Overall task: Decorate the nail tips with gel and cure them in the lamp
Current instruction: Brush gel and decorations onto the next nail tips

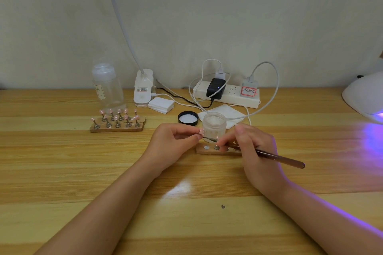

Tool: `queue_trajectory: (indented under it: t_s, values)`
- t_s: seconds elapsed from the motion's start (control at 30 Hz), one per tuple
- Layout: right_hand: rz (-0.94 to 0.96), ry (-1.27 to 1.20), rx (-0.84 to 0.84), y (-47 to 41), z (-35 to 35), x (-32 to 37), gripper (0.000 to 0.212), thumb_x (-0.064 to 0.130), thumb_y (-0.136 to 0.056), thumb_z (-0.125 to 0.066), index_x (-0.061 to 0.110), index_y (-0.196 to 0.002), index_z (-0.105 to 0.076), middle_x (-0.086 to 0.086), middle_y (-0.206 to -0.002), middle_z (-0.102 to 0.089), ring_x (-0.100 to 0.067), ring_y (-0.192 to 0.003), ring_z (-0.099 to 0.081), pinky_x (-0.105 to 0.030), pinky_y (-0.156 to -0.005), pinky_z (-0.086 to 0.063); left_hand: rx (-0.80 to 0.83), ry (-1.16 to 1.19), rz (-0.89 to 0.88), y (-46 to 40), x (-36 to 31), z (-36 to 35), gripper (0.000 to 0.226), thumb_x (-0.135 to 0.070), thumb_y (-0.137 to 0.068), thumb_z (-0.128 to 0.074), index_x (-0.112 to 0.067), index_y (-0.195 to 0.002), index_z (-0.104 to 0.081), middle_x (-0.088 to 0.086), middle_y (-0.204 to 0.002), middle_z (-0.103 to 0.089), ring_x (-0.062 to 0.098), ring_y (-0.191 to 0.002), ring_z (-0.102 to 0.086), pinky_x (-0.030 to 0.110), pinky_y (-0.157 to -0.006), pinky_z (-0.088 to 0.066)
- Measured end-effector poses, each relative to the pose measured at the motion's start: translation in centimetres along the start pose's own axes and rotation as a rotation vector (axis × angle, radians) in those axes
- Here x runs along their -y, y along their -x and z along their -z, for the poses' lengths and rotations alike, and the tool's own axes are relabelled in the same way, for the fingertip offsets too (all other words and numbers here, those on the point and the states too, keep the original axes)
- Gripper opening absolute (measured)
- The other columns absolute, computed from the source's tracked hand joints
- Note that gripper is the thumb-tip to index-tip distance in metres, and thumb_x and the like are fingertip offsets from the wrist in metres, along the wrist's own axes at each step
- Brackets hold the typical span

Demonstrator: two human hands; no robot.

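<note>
While left hand [173,144] pinches nail tip [201,131], right hand [251,151] holds brush [277,157].

Pink nail tips [116,114], brown brush [277,158], black lid [188,118], seemingly violet-glowing white lamp [364,95].

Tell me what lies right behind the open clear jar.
Behind the open clear jar lies a white wipe, with a white cable crossing it and the black lid beside it. The jar hides part of the wipe.

Plain pale cream wall [207,16], light striped wooden tabletop [62,172] directly below it, violet glow [371,138] across tabletop's right end
</note>
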State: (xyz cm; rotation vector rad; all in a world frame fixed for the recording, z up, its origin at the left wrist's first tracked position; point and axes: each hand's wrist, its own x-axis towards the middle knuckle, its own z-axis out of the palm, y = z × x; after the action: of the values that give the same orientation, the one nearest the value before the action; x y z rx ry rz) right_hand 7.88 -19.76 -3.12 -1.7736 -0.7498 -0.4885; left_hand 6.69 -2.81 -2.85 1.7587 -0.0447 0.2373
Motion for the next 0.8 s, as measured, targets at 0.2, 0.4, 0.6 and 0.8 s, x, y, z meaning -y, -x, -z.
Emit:
queue_trajectory:
  t_s: [0.2, 0.4, 0.6, 0.8]
  values:
    - [-0.065, 0.096, 0.06, -0.24, -0.27, -0.26, 0.033, 0.044, -0.087, -0.03, 0.037, -0.073, -0.06, 0.01, -0.068, -0.063, -0.01, -0.076, -0.058, -0.025, -0.076, -0.043, 0.026, -0.042, -0.012, 0.04, -0.03, -0.02, 0.018, -0.004, -0.079, -0.068, -0.02, -0.084, -0.073, -0.012, -0.083, -0.072, 0.001, -0.08, -0.067, 0.007, -0.066, -0.047]
    - [-0.007, 0.106, 0.058, -0.08, -0.22, -0.47, 0.042, 0.042, -0.09, -0.032, 0.026, -0.07, -0.066, 0.008, -0.062, -0.062, -0.013, -0.068, -0.054, -0.023, -0.068, -0.041, 0.01, -0.051, 0.012, 0.01, -0.13, -0.06, 0.019, -0.004, -0.078, -0.069, -0.023, -0.079, -0.073, -0.011, -0.078, -0.072, 0.003, -0.076, -0.067, 0.007, -0.064, -0.047]
    - [-0.023, 0.019, 0.002, 0.06, -0.01, -0.46, 0.041, 0.04, -0.088, -0.033, 0.03, -0.06, -0.061, 0.007, -0.053, -0.058, -0.015, -0.058, -0.055, -0.037, -0.064, -0.045, -0.01, -0.068, 0.024, 0.31, -0.04, 0.01, 0.019, -0.006, -0.077, -0.07, -0.024, -0.08, -0.073, -0.01, -0.077, -0.072, 0.006, -0.077, -0.067, 0.007, -0.064, -0.048]
    - [-0.014, 0.107, 0.022, -0.21, -0.16, -0.27, 0.03, 0.038, -0.087, -0.036, 0.036, -0.069, -0.059, 0.01, -0.061, -0.059, -0.013, -0.067, -0.057, -0.033, -0.068, -0.045, 0.013, -0.117, 0.023, 0.19, -0.23, -0.07, 0.02, -0.006, -0.078, -0.069, -0.026, -0.081, -0.073, -0.008, -0.079, -0.073, 0.011, -0.08, -0.067, 0.019, -0.075, -0.052]
